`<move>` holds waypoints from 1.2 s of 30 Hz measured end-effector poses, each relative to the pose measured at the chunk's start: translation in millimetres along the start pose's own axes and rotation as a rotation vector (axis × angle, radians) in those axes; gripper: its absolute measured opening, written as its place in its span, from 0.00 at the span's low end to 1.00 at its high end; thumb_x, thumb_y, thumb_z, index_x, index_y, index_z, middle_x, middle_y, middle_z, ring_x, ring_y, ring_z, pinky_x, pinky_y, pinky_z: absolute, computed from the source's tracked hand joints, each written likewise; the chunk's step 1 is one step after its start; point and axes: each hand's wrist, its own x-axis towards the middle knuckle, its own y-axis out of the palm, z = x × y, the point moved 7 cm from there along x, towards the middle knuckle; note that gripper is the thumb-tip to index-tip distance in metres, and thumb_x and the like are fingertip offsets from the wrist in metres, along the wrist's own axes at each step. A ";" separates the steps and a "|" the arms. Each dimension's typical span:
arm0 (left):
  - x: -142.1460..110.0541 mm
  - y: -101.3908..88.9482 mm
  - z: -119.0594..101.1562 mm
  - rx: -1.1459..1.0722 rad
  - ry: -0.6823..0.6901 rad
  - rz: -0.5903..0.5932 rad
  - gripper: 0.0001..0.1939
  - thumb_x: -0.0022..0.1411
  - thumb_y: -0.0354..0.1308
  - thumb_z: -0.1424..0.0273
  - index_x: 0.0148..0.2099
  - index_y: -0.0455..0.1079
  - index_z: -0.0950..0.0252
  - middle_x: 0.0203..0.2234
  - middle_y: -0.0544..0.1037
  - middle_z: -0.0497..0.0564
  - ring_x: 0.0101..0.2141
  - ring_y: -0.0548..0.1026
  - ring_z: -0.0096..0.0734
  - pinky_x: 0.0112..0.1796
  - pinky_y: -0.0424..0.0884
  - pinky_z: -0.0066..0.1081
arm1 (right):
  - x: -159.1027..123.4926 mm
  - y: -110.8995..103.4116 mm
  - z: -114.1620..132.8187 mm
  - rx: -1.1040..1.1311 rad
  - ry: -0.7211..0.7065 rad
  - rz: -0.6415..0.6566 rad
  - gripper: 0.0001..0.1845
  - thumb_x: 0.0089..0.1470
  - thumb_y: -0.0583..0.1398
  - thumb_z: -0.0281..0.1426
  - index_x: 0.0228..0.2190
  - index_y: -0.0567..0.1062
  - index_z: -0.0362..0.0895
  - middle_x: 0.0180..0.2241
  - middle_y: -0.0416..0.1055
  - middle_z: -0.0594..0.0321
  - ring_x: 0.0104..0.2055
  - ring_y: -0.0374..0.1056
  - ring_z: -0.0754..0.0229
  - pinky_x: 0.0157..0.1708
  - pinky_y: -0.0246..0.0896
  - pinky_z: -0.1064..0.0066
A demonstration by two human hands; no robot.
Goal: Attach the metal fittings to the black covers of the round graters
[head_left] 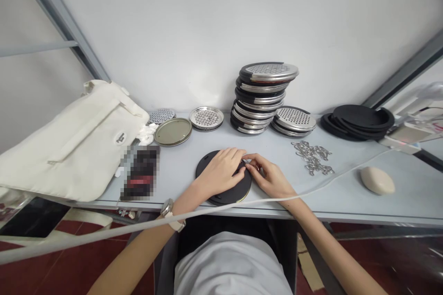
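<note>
A black round disc lies at the table's front edge, with a thin yellowish rim showing at its lower right. Across its top rests my left hand, palm down, its fingers and thumb closing on the disc near the right side. My right hand pinches at the disc's upper right edge, fingertips close to the left ones. A bit of shiny metal shows between the right fingers, mostly hidden. To the right is a loose pile of small metal clips.
Behind stands a leaning stack of black-and-silver perforated discs, beside a shorter stack. Black round covers lie right, near a beige rounded object. An olive plate and white bag sit left. A white cable crosses in front.
</note>
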 end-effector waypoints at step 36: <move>0.1 0.5 -0.4 -0.019 0.008 0.005 0.11 0.63 0.50 0.72 0.49 0.61 0.65 0.40 0.70 0.53 0.43 0.69 0.37 0.45 0.66 0.37 | -2.5 4.7 2.3 -0.037 -0.010 0.063 0.14 0.62 0.48 0.32 0.47 0.64 0.43 0.21 0.57 0.70 0.22 0.57 0.64 0.26 0.54 0.74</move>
